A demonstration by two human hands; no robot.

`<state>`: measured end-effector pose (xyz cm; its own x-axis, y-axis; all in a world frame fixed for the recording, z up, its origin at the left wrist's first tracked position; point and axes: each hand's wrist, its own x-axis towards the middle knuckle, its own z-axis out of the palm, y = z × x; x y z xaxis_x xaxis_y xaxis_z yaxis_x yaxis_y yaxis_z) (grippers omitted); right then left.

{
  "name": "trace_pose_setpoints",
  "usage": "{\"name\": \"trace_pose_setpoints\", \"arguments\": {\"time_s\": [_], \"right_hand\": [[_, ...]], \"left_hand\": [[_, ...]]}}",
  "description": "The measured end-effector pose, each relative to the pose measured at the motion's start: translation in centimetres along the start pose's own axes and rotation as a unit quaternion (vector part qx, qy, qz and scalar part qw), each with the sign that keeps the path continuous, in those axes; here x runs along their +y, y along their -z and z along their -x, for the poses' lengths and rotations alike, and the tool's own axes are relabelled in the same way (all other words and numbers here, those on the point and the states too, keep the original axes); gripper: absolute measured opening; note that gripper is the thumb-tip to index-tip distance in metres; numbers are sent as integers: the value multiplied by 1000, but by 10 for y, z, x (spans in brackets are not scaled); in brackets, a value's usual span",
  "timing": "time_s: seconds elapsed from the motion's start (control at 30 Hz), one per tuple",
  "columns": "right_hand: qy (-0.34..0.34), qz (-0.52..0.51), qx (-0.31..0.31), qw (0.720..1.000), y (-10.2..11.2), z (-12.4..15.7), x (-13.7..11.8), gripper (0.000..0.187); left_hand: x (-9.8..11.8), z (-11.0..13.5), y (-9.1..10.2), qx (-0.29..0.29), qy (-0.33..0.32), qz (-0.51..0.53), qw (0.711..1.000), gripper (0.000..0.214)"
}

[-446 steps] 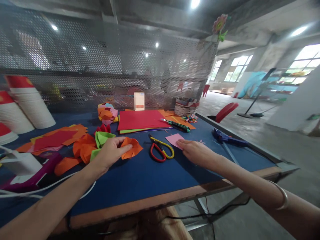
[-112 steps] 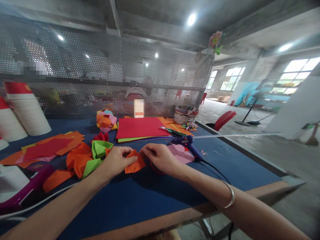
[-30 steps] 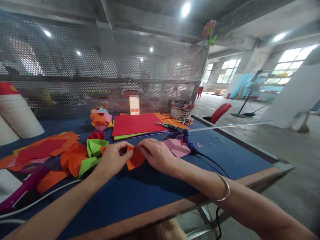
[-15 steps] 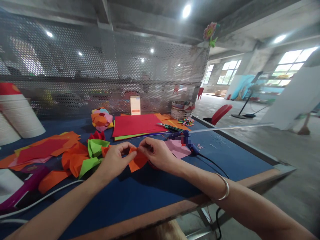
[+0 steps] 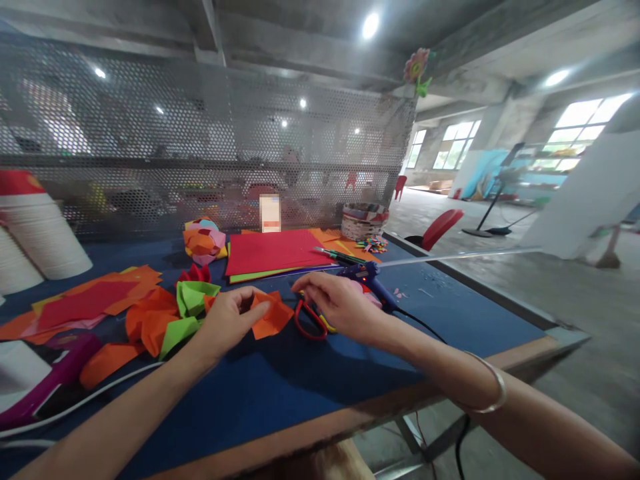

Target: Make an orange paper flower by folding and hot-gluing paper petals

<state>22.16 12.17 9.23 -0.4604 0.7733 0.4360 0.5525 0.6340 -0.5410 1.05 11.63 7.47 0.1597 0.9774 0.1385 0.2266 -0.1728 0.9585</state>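
A folded orange paper piece (image 5: 273,316) is pinched at its left edge between the thumb and fingers of my left hand (image 5: 231,319). My right hand (image 5: 345,305) is off the paper, its fingers loosely bent with nothing visible in them. Below those fingers lie scissors with red and yellow handles (image 5: 309,331), partly covered by the hand. Just beyond it rests a blue hot glue gun (image 5: 367,275) with a long clear glue stick, over pink paper. Folded green paper pieces (image 5: 194,295) and orange ones (image 5: 150,320) are heaped left of my left hand.
Red paper sheets (image 5: 275,253) are stacked at the back, with pens (image 5: 340,255) on them. A woven basket (image 5: 364,222) and a paper ball (image 5: 204,241) stand behind. Paper cups (image 5: 55,233), loose sheets (image 5: 90,300) and a purple-and-white tool (image 5: 55,373) with a white cord occupy the left.
My right hand has let go of the orange paper and moved right, uncovering the scissors. My left hand keeps its hold, and more of the paper's folded shape shows.
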Motion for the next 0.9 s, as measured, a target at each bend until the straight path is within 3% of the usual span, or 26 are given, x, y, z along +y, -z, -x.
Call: {"name": "trace_pose_setpoints", "arguments": {"time_s": [0.17, 0.37, 0.47, 0.57, 0.73, 0.9], "right_hand": [[-72, 58, 46, 995, 46, 46, 10, 28], [-158, 138, 84, 974, 80, 83, 61, 27], [-189, 130, 99, 968, 83, 75, 82, 34], [-215, 90, 56, 971, 77, 53, 91, 47], [-226, 63, -12, 972, 63, 23, 98, 43], [-266, 75, 19, 961, 59, 16, 101, 39]], "left_hand": [[3, 0, -1, 23, 5, -11, 1000, 31], [4, -1, -3, 21, 1, -7, 1000, 31], [3, -1, -2, 23, -5, -6, 1000, 28], [1, -1, -1, 21, -9, -2, 1000, 25], [-1, -1, 2, 17, -3, 3, 1000, 25], [0, -1, 2, 32, -2, 3, 999, 22]]}}
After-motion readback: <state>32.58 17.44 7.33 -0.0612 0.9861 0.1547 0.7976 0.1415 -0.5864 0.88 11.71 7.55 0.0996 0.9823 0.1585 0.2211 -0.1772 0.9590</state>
